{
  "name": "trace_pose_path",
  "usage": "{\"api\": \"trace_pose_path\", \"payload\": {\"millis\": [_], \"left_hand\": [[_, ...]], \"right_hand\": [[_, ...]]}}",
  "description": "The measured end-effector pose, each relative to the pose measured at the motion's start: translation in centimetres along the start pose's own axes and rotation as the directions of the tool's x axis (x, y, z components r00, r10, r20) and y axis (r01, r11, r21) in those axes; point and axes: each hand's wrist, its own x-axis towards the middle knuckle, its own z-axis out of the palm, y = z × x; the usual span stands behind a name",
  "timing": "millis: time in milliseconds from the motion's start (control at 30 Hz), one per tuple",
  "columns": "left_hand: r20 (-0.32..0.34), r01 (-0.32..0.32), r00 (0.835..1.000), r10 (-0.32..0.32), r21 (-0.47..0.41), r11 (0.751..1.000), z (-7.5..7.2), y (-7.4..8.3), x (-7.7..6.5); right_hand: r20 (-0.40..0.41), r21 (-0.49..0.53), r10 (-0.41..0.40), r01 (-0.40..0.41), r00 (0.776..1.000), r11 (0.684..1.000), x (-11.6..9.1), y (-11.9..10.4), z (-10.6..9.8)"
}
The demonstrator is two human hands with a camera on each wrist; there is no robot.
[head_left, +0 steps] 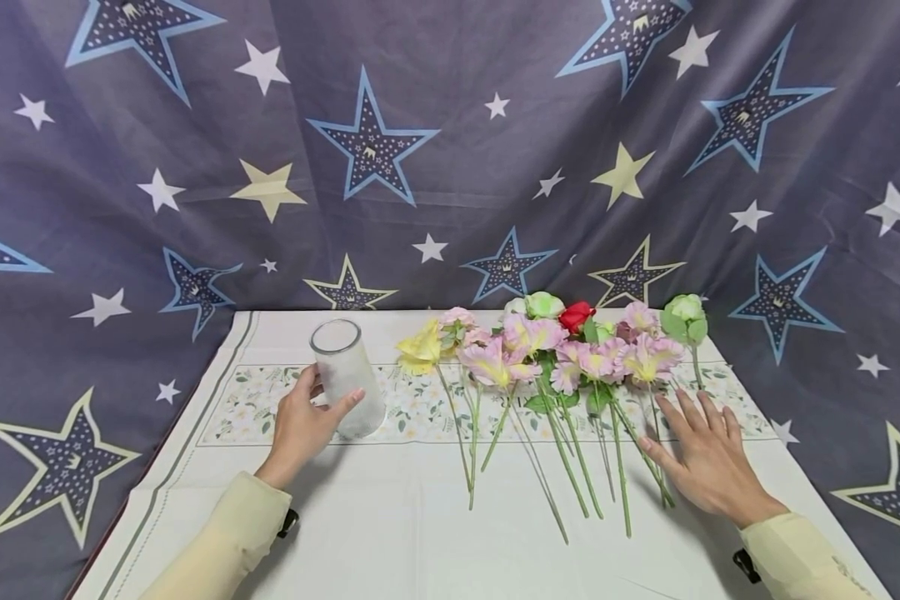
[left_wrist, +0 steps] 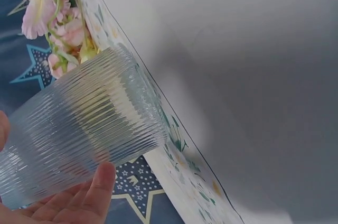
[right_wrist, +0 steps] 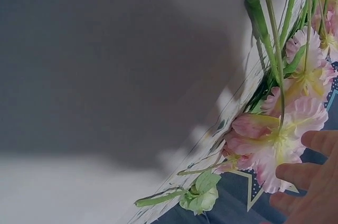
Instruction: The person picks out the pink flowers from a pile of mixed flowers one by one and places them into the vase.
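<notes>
Toward the left of the head view, a clear ribbed glass vase (head_left: 354,387) stands on the table, slightly slanted in the picture. My left hand (head_left: 305,427) holds it from the side, thumb across the front and fingers round the far side. In the left wrist view the fluted wall of the vase (left_wrist: 79,123) lies between thumb and fingers. Right of centre, several artificial flowers (head_left: 528,337) lie with heads toward the back and green stems toward the front. My right hand (head_left: 708,467) is spread, fingers extended, beside the rightmost stems and a pink flower (right_wrist: 274,139); whether it touches them I cannot tell.
A white cloth (head_left: 390,533) with a floral printed band (head_left: 247,404) covers the table. Behind it and at both sides hangs a dark curtain (head_left: 450,208) with stars. Among the flowers are a yellow one (head_left: 420,348), a red one (head_left: 576,316) and a pale green one (head_left: 686,308).
</notes>
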Motion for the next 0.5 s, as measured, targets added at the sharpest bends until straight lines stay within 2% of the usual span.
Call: {"api": "trace_pose_path", "payload": {"millis": [233,367,500], "left_hand": [[-0.011,-0.004,1.000,0.004,-0.013,1.000,0.16,0.05,-0.03],[0.004,0.021,1.000,-0.021,-0.020,1.000,0.24,0.03,-0.11],[0.013,0.018,1.000,-0.018,-0.029,0.999,0.33,-0.14,-0.43]], "right_hand": [[-0.002,-0.002,-0.009,0.009,1.000,1.000,-0.04,-0.16,-0.08],[0.002,-0.002,-0.004,0.004,1.000,1.000,0.00,-0.19,0.03],[-0.004,0.003,-0.014,0.014,1.000,1.000,0.05,-0.34,0.12]]}}
